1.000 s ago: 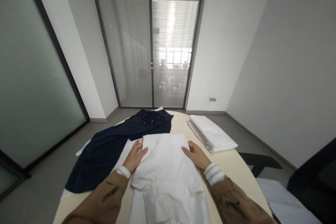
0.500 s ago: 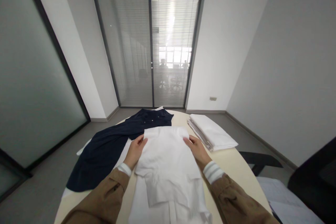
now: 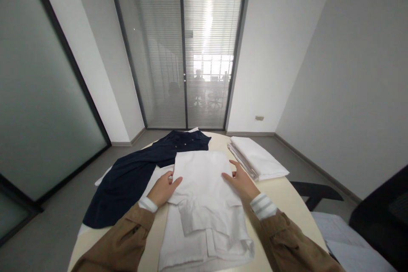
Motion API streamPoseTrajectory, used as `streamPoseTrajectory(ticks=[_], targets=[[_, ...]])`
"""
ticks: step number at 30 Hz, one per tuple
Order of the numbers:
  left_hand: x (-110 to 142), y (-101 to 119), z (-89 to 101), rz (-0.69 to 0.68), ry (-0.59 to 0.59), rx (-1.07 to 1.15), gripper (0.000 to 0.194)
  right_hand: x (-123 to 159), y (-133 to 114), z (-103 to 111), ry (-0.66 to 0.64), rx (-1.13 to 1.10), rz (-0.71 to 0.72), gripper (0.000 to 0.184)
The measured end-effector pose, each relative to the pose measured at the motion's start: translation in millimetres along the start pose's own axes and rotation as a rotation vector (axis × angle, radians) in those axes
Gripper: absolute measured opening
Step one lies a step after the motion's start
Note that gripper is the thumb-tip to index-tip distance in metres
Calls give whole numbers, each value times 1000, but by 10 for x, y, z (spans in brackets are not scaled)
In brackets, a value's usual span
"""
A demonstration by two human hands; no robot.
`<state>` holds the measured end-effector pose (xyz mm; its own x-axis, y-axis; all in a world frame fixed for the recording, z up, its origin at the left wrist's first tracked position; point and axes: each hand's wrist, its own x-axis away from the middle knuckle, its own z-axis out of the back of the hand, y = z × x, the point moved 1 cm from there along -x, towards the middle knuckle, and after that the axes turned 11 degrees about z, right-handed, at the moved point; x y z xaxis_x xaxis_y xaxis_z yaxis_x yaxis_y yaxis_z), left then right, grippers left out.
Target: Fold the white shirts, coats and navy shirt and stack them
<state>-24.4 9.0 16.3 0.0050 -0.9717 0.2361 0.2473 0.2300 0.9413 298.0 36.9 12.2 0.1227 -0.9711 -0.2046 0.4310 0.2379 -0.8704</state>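
A white shirt [image 3: 204,195] lies folded over itself on the round beige table [image 3: 287,204] right in front of me. My left hand [image 3: 164,189] rests at the shirt's left edge, thumb on top and fingers tucked beneath the fold. My right hand [image 3: 240,182] lies on the shirt's right edge with fingers spread flat. Both arms wear brown sleeves with white striped cuffs.
A dark navy shirt [image 3: 140,174] sprawls across the table's left side, over another white cloth. A stack of folded white garments [image 3: 258,161] sits at the far right. Dark chairs [image 3: 379,221] stand at the right. Sliding glass doors with blinds [image 3: 183,59] fill the far wall.
The upper fold of the white shirt has been pushed farther away from me, uncovering the collar and placket near me. My right hand's fingers have spread flat.
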Motion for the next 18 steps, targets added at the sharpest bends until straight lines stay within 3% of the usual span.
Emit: streamPoseTrajectory(ticks=[3,8,11,13,15,18], targets=[[63,99,5,15,-145,99,50,7,31,46,-54,-161,-104,84],[168,74,-2,191,-342,260,47,70,-75,147,-249,-460,-121,58],[203,-7,-14,298,-444,203,44,114,-164,172,-436,-470,-90,50],[213,-18,-7,315,-476,138,43,125,-180,163,-487,-421,-93,49],[223,15,16,280,-490,80,41,115,-154,138,-450,-364,-102,51],[239,81,69,209,-499,-47,35,76,-77,102,-256,-115,-29,49]])
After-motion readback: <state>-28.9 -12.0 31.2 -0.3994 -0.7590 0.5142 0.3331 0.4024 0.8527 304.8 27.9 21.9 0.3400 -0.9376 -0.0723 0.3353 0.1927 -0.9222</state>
